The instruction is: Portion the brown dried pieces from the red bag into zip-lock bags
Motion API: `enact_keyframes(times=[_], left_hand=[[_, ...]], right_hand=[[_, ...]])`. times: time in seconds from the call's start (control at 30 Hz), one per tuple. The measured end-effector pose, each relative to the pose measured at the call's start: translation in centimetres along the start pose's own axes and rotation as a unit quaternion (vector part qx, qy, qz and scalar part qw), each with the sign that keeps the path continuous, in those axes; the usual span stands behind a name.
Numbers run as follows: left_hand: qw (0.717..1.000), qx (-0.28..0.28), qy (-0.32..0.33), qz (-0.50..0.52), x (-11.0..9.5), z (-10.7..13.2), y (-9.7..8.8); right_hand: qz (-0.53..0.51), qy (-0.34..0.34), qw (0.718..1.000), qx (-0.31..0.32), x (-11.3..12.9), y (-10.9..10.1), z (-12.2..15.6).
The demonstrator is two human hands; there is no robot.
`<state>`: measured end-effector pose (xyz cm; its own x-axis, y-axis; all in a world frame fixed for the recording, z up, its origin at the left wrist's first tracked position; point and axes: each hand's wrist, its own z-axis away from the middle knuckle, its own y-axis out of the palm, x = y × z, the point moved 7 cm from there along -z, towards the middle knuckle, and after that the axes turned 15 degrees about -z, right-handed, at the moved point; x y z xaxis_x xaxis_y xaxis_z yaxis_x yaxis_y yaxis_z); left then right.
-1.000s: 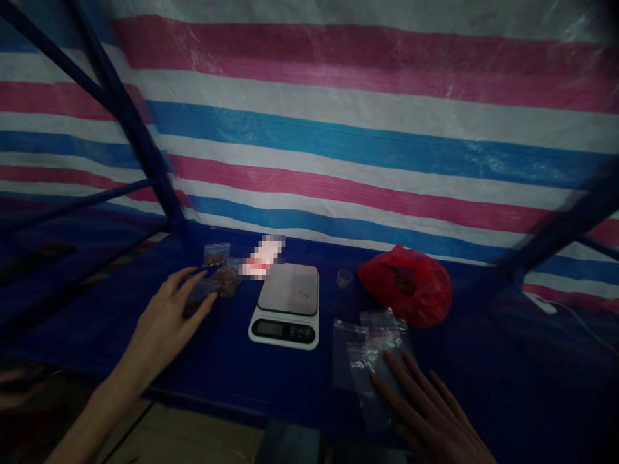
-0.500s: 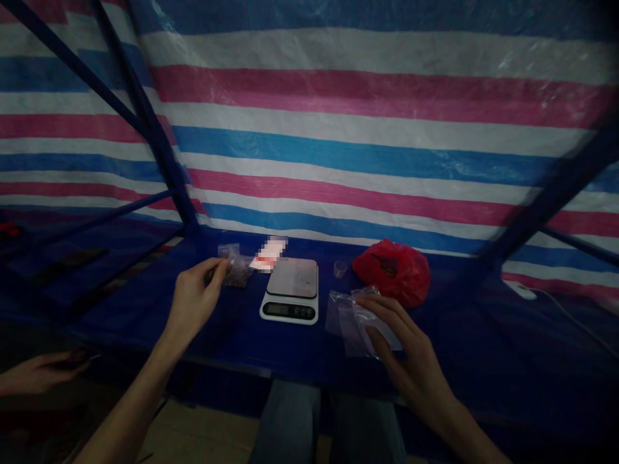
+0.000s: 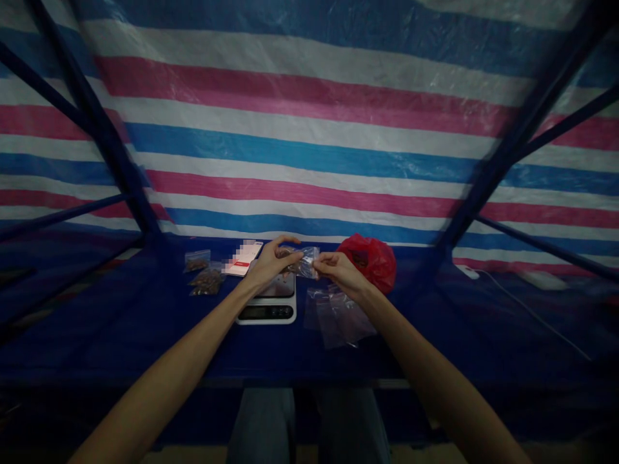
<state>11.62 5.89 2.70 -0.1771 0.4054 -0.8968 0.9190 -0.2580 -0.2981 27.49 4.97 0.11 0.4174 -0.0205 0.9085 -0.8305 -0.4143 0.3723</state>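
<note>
Head view. Item: a small clear plastic bag with brown pieces inside, held in the air above a digital kitchen scale. Left hand: thumb and fingers narrowly pinching the bag's left end. Right hand: pinching its right end. Also on the blue table: two filled bags and left of the scale, a blurred card, loose clear bags, a red plastic bag, all before a striped tarpaulin.
</note>
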Motion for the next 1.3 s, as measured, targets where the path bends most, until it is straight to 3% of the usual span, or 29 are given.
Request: enact_keyframes(times=[0.17,0.23,0.3,0.37,0.43,0.5,0.73,1.17,1.3], left_hand=[[0.987,-0.100,0.078,-0.098,-1.1,1.1,-0.7],[0.955,-0.178,0.141,-0.189,-2.5,2.2,-1.1],[0.925,-0.214,0.183,-0.254,-3.6,3.4,-0.8],[0.935,-0.161,0.184,-0.257,-3.8,3.6,0.4],[0.962,-0.073,0.157,-0.212,-3.2,3.4,1.9],[0.979,-0.024,0.128,-0.158,-2.5,3.1,2.8],[0.988,0.030,0.095,-0.118,-1.1,2.3,2.9],[0.991,0.051,0.103,-0.066,-1.2,2.1,2.2],[0.985,0.068,0.099,-0.124,-1.5,1.9,1.4]], right_hand=[[0.015,-0.050,0.999,0.002,0.3,0.2,0.1],[-0.001,-0.063,0.998,-0.005,0.1,0.4,0.0],[-0.011,-0.069,0.998,0.000,-0.4,0.7,0.0],[-0.009,-0.074,0.997,0.018,-0.9,1.2,0.1],[0.001,-0.075,0.996,0.042,-1.3,1.7,0.3],[0.029,-0.072,0.995,0.062,-1.5,2.3,0.6],[0.185,-0.133,0.970,0.082,-0.6,3.5,1.2],[0.122,-0.084,0.984,0.104,0.1,3.1,1.4],[0.161,-0.098,0.981,0.055,0.7,2.5,1.4]])
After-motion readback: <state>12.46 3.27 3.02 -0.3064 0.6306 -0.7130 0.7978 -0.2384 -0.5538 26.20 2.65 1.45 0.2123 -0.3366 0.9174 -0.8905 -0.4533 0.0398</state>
